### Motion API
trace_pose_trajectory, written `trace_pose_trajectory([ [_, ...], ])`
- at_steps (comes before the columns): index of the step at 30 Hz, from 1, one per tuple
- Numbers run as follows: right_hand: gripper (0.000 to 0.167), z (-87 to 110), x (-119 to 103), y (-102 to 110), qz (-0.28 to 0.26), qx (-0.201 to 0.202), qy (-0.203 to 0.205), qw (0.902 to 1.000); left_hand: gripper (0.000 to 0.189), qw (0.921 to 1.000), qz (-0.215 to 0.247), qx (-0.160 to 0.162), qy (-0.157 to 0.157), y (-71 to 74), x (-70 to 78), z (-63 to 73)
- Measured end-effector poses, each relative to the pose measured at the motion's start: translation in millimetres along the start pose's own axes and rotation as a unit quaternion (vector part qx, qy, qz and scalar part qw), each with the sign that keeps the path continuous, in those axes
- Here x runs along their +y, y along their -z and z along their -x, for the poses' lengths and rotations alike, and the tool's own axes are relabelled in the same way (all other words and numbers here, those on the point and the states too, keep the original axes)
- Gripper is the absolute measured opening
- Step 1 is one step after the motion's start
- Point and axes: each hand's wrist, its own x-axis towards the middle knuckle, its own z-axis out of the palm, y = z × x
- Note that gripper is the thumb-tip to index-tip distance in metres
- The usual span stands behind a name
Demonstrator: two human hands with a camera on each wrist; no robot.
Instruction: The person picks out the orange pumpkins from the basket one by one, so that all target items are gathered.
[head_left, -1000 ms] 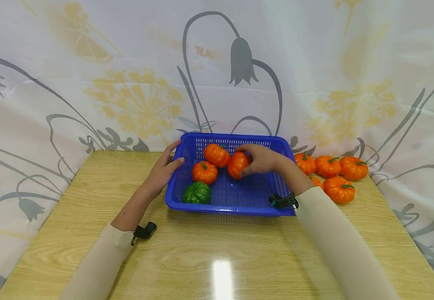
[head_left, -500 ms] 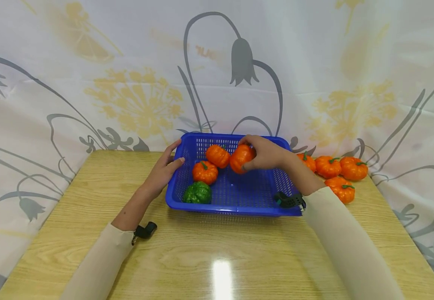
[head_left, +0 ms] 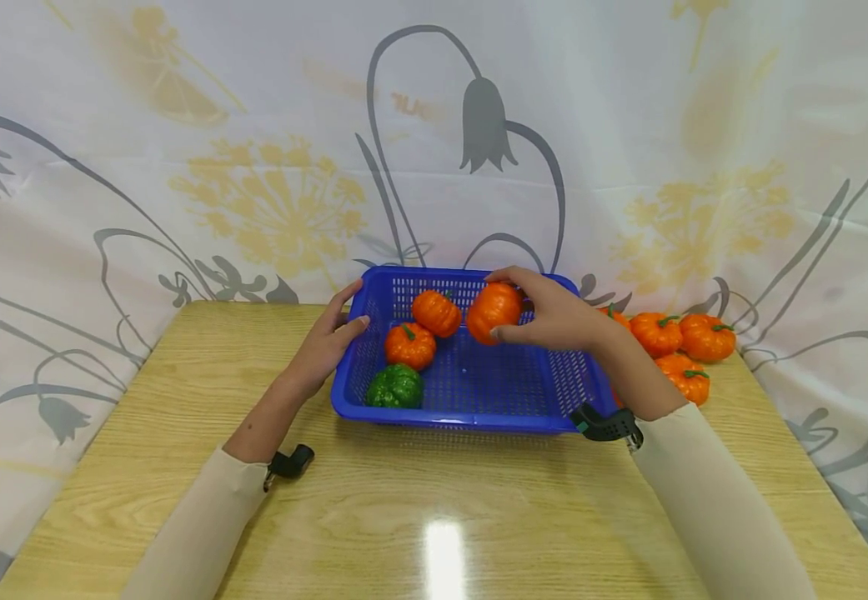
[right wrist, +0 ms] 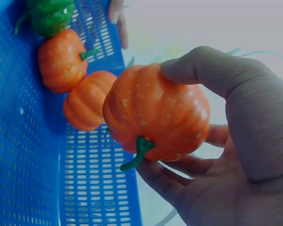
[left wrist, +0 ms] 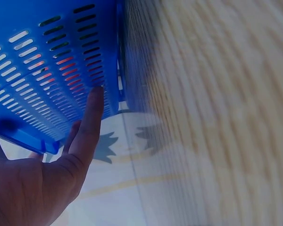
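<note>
My right hand grips an orange toy pumpkin with thumb and fingers, above the right half of the blue plastic basket. In the right wrist view the held pumpkin shows its green stem, the thumb on one side and the fingers beneath. My left hand holds the basket's left end, its thumb over the rim; the left wrist view shows straight fingers against the slotted outer wall. Inside the basket, along its left side, sit two orange pumpkins and a green one.
Several more orange pumpkins are grouped on the wooden table to the right of the basket, partly hidden by the right forearm. A flower-printed cloth hangs behind the table.
My right hand has lifted the pumpkin from beside the others in the basket and carried it up and slightly right. The left hand and the basket have stayed in place.
</note>
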Motion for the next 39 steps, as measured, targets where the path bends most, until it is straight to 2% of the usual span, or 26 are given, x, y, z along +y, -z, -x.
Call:
trace_pose_trajectory([
  [9,0.072,25.8,-7,-6,-0.022,0.025,0.012,0.9994,0.064,1.0000,-0.005,0.003,0.000,-1.0,-0.2,-0.1],
  [15,0.074,40.4,-7,-15,-0.052,0.063,0.043,0.9957,0.065,1.0000,-0.003,0.002,-0.001,-1.0,-2.3,0.1],
  [25,0.079,73.6,-5,-19,-0.132,0.114,0.005,0.9847,0.064,1.0000,0.007,-0.001,-0.001,-0.6,-1.8,0.3],
  [34,0.075,104.9,6,-20,-0.128,0.175,0.044,0.9752,0.065,1.0000,0.008,-0.002,-0.001,-0.7,-2.7,0.5],
  [39,0.076,120.0,9,-16,-0.122,0.196,0.034,0.9724,0.063,1.0000,0.008,0.001,0.003,-0.6,-2.2,0.1],
])
